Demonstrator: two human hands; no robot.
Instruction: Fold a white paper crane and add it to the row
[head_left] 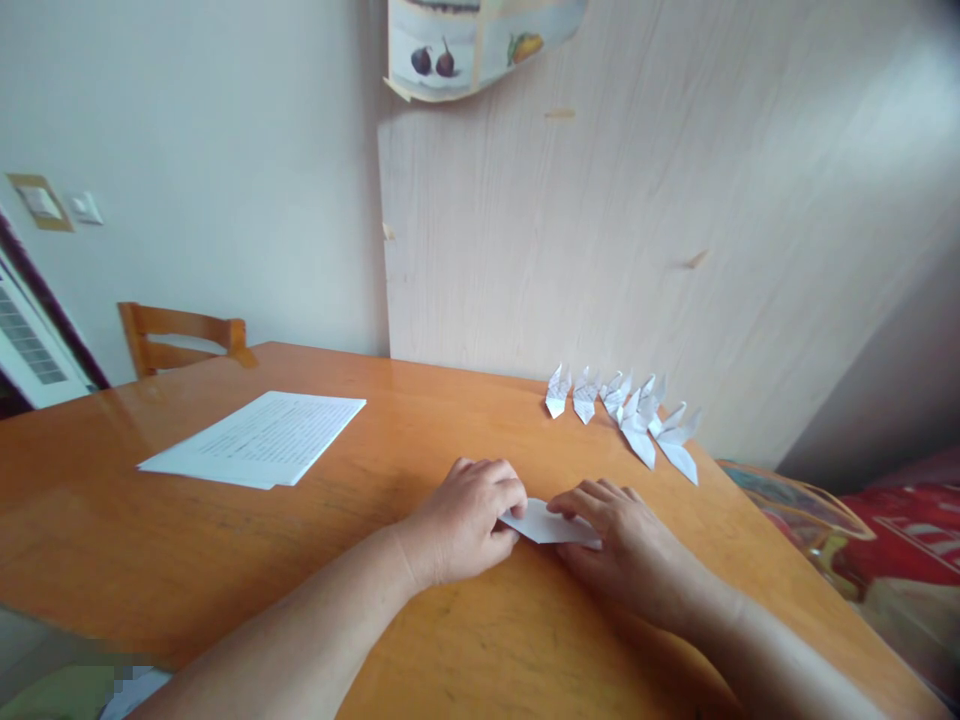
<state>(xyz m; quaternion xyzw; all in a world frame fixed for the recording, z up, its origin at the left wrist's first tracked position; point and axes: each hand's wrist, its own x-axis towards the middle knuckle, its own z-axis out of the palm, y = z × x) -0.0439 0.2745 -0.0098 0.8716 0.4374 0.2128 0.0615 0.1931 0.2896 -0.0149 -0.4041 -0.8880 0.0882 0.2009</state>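
Two bare forearms come in from the lower edge and meet over the middle of the table. The left hand [466,520] is curled almost into a fist, its bent fingers and thumb pinched tight on the left tip of one small folded piece of white paper [546,526]. The right hand [628,540] lies flatter, its fingers stretched over the right part of the paper and pressing it down rather than clasping it. Whether its thumb is tucked under the paper cannot be told. The paper lies flat on the glossy orange wooden table [225,560], between the two hands and touching both.

Beyond the right hand, near the table's far right edge, stands a row of small white folded paper figures [637,420]. Five can be counted, though they overlap and there may be a sixth.

Well apart to the left lies one thin stack of white printed sheets [259,437], set at a slant.

Behind the table's far left corner is one orange wooden chair [184,335]. A pale wood-grain board [637,200] leans behind the figures, and one curling poster with fruit pictures [465,45] hangs at its top. Two wall switches [60,205] sit side by side on the left wall.
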